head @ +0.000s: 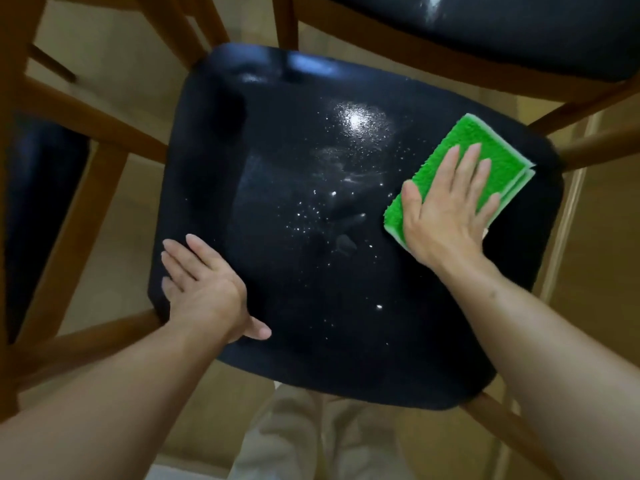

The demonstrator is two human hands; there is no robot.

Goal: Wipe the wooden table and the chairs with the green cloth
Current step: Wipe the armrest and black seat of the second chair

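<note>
— While I look down at the black chair seat (311,237), where's the green cloth (485,157)?
— On its right side, under my flat right hand (446,216); my left hand (201,289) lies flat, fingers straight, holding nothing

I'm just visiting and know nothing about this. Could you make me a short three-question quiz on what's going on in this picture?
1. True or false: the green cloth is folded and lies flat under the right hand.
2. What does the left hand touch? A) the cloth B) the near left edge of the black chair seat C) a wooden leg
3. Fill in: white specks and a shiny wet patch show near the ____ of the seat.

Key: 1 true. 2 B. 3 middle.
</note>
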